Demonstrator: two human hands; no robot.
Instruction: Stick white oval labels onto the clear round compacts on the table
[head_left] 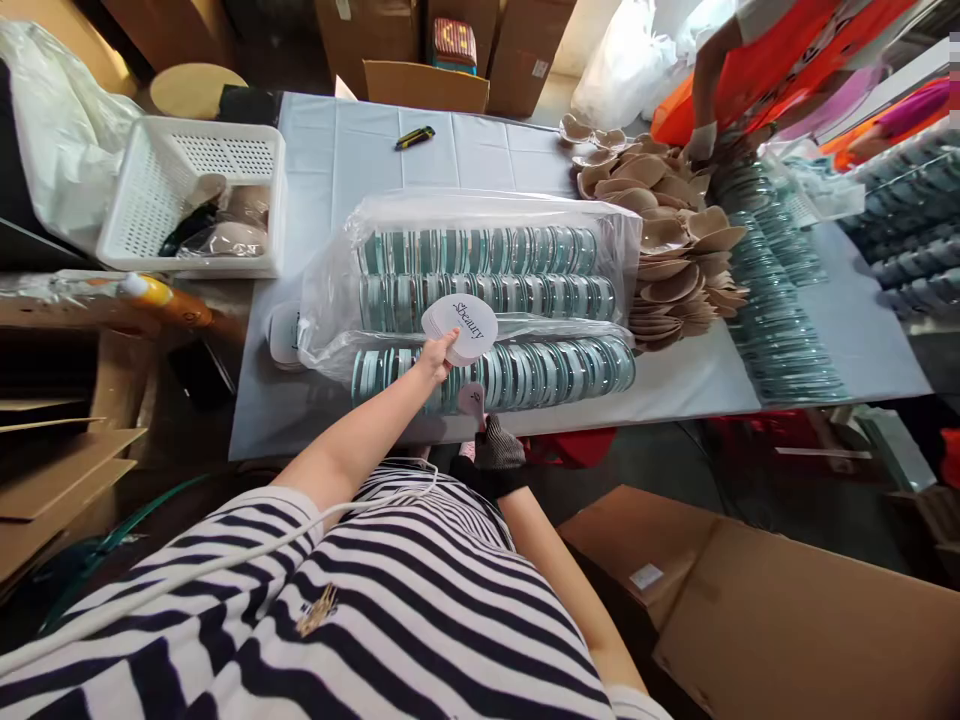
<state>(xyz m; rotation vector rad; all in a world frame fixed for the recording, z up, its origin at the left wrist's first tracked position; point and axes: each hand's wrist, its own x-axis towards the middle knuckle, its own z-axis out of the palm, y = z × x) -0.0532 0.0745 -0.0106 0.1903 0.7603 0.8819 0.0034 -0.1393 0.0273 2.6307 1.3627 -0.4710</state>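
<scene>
On the white table (337, 160), bagged rows of round mirrors (487, 270) lie stacked; my left hand (437, 357) grips white labelled discs (459, 327) above them, my gloved right hand (495, 445) pinches a small piece (472, 398).

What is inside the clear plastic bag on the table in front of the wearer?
The clear plastic bag holds rows of round teal-rimmed discs standing on edge. The left hand holds a stack of white round labels over them, covering part of the middle row.

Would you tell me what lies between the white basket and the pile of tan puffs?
In the head view, the clear bag of round teal-rimmed cases lies between the basket and the puffs.
</scene>
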